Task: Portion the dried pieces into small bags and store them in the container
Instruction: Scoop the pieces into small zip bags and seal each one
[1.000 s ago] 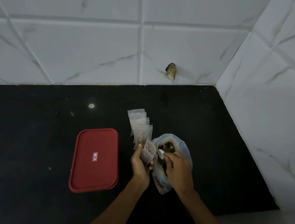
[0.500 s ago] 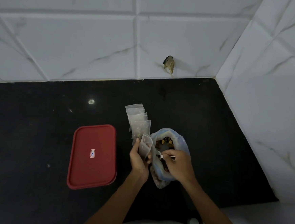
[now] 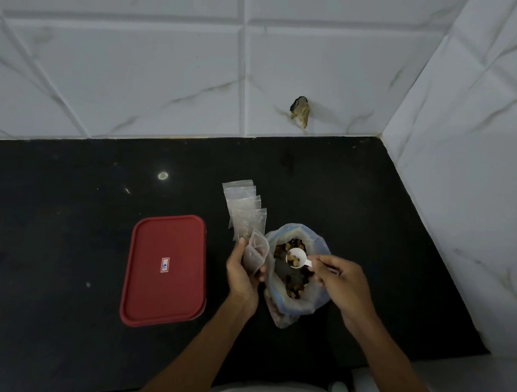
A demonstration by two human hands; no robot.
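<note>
- A small clear plastic bag [image 3: 256,253] is gripped by the left hand [image 3: 243,275], thumb & fingers clamped on its sides.
- A small white plastic scoop [image 3: 296,257] is pinched at its handle by the right hand [image 3: 343,283]; dried brown pieces [image 3: 293,286] are carried in the bowl, just beyond the fingertips, over the big translucent plastic bag [image 3: 311,299].
- Done: several small filled bags [image 3: 245,210] are laid in a row just beyond the left fingers.
- Left: held bag to be filled; the red rectangular lidded container [image 3: 164,270], outboard of the left fingers, is closed, so prob. nothing is stored yet.
</note>
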